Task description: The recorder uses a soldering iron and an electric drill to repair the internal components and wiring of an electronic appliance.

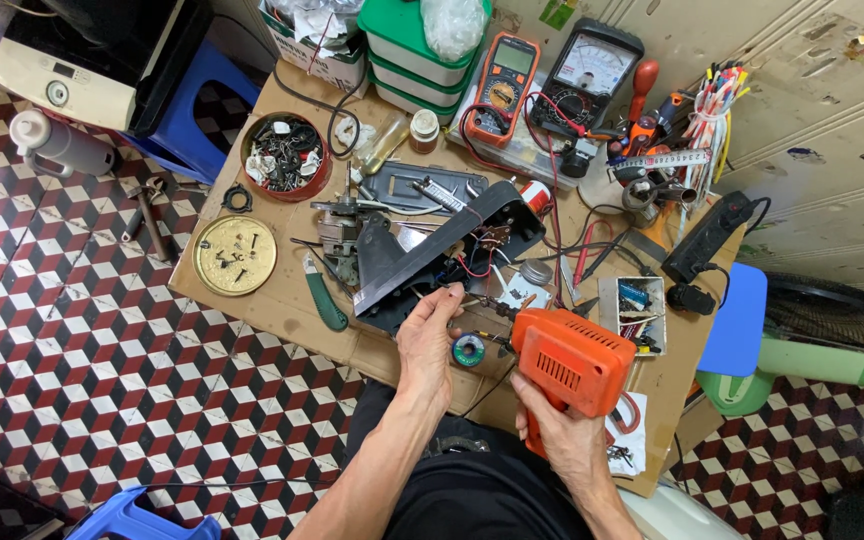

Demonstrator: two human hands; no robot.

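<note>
A: What does the right hand (564, 432) have?

B: Its grip is closed around the handle of an orange soldering gun (572, 362), whose tip points left and far, toward the black device (442, 255).

A: And the left hand (428, 345)?

B: Its fingers are pinched together at the near edge of that black device, where red wires (472, 262) show. Whether they hold a wire or only touch it, I cannot tell.

A: Where does the device lie?

B: Tilted, mid-counter (272, 300), on brown cardboard. A small solder spool (469, 350) sits between the two hands, just beside the gun.

A: Around it?

B: A green utility knife (326, 300) lies to its left, then a brass lid with screws (235, 255), and farther off a round tin of parts (285, 155). At the far side stand an orange multimeter (505, 78) and an analogue meter (588, 75). A black power strip (707, 238) lies to the right.
</note>
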